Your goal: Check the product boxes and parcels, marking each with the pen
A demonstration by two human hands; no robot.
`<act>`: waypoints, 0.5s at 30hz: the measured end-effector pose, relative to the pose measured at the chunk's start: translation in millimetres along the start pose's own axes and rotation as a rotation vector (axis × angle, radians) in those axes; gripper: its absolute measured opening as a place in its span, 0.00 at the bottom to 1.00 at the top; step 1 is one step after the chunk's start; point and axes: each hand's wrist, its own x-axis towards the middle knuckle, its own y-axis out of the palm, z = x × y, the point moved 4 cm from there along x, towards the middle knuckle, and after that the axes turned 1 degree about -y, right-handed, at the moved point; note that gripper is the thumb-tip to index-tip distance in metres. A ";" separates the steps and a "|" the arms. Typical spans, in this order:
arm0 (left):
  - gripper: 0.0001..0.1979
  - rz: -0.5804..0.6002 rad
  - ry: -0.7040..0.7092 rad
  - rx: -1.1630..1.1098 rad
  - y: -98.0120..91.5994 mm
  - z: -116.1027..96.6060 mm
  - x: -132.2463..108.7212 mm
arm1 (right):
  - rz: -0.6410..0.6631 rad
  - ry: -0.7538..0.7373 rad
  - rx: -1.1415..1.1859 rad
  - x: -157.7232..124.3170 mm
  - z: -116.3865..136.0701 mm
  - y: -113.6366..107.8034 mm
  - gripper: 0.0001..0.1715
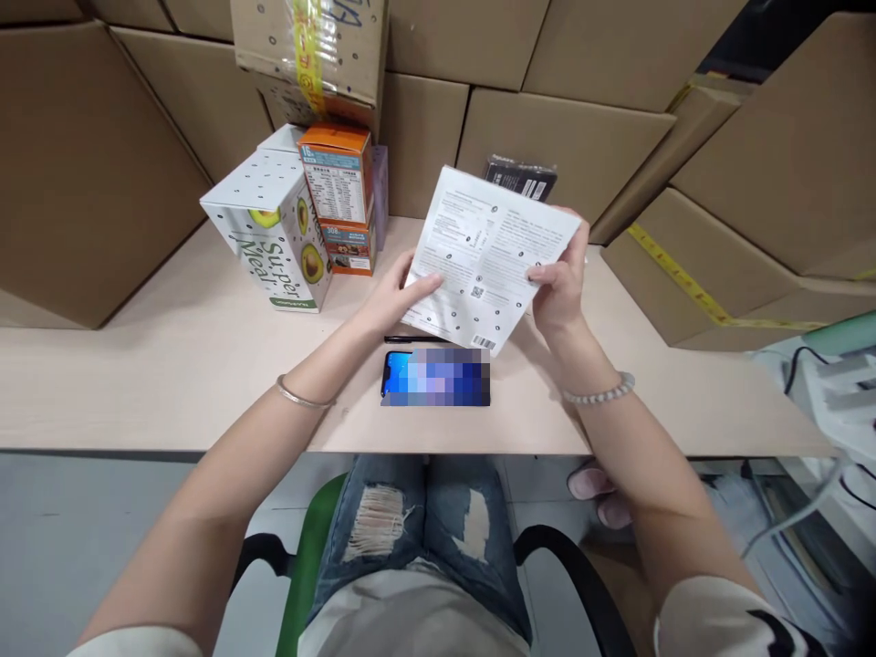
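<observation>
A flat white pack (483, 255) printed with small text, a QR code and a barcode is held tilted above the desk. My left hand (397, 294) grips its lower left edge, fingers pressed on the face. My right hand (561, 283) pinches its right edge, thumb on the front. Below the pack a phone (435, 377) with a lit blue screen lies flat on the pale wooden desk (171, 365). A thin black pen (411, 339) lies just above the phone.
A white avocado-printed box (277, 233) and stacked orange cartons (340, 196) stand at the back left. A small black box (521, 178) leans against the wall of large cardboard boxes (561, 137). White equipment with cables (839, 392) sits at the right edge.
</observation>
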 end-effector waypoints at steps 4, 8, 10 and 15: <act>0.41 -0.067 0.015 -0.050 3.9 -8.0 -7.1 | -0.046 0.120 0.146 -14.8 -4.4 7.6 0.57; 0.39 -0.183 0.081 -0.044 0.1 -2.5 -7.0 | -0.007 0.314 0.269 -27.5 0.0 22.9 0.59; 0.39 -0.218 0.085 -0.051 -2.7 2.4 -6.0 | 0.096 0.395 0.309 -34.2 6.7 32.8 0.54; 0.42 -0.239 0.238 0.122 -13.1 0.7 -4.0 | 0.158 0.415 0.365 -40.0 16.9 38.1 0.38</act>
